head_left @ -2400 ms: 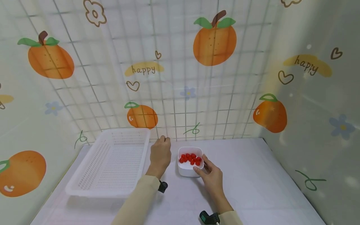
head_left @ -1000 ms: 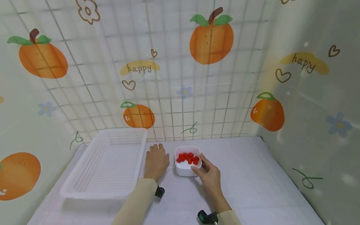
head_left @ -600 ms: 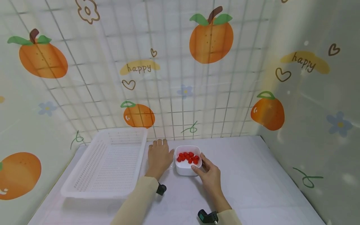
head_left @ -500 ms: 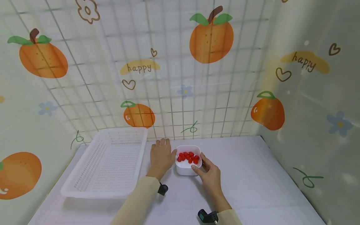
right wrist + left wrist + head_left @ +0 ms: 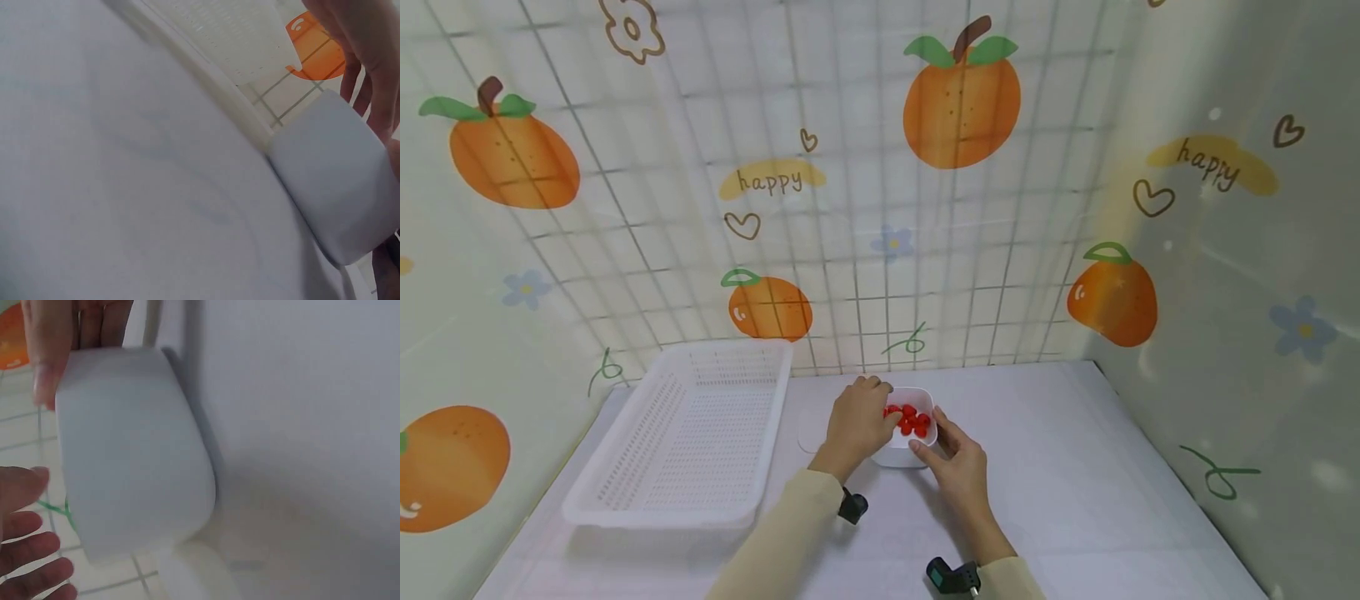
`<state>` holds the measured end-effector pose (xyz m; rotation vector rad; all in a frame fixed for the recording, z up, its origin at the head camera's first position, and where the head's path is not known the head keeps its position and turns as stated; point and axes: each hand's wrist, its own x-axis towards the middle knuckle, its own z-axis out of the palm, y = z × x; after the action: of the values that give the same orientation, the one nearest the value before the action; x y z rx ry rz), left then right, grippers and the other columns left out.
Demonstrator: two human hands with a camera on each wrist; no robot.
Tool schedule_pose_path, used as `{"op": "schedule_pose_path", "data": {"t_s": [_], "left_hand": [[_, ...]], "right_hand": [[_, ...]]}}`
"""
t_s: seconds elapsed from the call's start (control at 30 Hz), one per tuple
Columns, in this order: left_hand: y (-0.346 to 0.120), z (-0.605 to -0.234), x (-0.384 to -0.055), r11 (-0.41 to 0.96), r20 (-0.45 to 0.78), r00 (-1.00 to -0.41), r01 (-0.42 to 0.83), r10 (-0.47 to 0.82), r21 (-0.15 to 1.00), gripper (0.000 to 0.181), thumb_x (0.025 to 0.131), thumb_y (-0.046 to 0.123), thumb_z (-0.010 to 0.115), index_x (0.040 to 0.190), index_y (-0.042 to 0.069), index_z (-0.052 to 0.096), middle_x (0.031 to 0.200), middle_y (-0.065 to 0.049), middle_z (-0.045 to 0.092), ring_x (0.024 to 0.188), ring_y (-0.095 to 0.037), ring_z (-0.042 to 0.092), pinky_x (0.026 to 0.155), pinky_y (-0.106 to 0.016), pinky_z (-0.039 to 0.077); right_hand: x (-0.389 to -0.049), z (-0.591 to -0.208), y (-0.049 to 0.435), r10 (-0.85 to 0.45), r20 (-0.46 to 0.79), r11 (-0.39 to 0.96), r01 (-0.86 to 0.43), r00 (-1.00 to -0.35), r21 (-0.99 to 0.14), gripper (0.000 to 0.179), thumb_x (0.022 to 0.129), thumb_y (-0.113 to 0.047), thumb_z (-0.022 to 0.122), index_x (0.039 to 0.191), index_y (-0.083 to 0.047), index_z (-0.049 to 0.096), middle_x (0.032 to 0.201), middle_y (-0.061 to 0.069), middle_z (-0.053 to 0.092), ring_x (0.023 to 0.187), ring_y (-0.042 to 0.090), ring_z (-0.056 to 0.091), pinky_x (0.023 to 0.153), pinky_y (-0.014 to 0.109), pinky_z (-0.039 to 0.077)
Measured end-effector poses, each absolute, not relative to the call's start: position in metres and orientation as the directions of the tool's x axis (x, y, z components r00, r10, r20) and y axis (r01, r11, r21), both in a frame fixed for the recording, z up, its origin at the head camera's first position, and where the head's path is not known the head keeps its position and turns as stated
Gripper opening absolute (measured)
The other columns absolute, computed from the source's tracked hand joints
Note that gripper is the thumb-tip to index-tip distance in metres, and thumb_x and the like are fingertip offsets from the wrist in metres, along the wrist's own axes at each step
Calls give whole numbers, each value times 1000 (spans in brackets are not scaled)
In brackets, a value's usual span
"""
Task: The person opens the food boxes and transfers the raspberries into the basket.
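A small white square box (image 5: 901, 457) with rounded corners stands on the table, holding several small red rounded pieces (image 5: 919, 422) that look like cherry tomatoes. My right hand (image 5: 957, 467) grips the box at its right side, thumb on the front wall and fingers round the far right corner. Over the box's left rim hangs my left hand (image 5: 859, 421), thumb and fingers apart and loosely bent above the red pieces. In the left wrist view the fingers (image 5: 34, 547) of that hand are spread beside the box's opening, with nothing between them visible.
A large white perforated basket (image 5: 775, 454) stands on the left of the white-covered table (image 5: 1060, 483). A faint transparent lid-like thing (image 5: 805, 442) lies between basket and box, partly behind the left hand. A curtain with printed oranges (image 5: 962, 108) encloses the back and sides.
My left hand has moved from near the back of the table, beside the basket, rightward to above the box. The right hand keeps its hold on the box, which stays in place.
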<state>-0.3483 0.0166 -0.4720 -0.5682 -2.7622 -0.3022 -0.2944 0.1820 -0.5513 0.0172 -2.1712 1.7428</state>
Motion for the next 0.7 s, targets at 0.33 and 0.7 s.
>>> {"op": "schedule_pose_path", "data": {"t_s": [0.33, 0.7], "left_hand": [[32, -479, -346, 875, 286, -865, 464, 413, 137, 27, 89, 29, 85, 107, 10, 78, 98, -2, 71, 89, -18, 65, 77, -34, 60], [41, -490, -347, 886, 240, -893, 427, 381, 180, 21, 86, 25, 87, 95, 9, 78, 92, -1, 67, 84, -18, 66, 78, -35, 61]], "right_hand": [[-294, -550, 183, 213, 276, 236, -225, -937, -945, 71, 88, -15, 87, 151, -4, 56, 154, 11, 54, 140, 33, 54, 108, 35, 44], [-294, -553, 184, 201, 307, 227, -260, -930, -938, 70, 87, -14, 88, 149, -3, 57, 153, 12, 56, 138, 36, 56, 108, 37, 45]]}}
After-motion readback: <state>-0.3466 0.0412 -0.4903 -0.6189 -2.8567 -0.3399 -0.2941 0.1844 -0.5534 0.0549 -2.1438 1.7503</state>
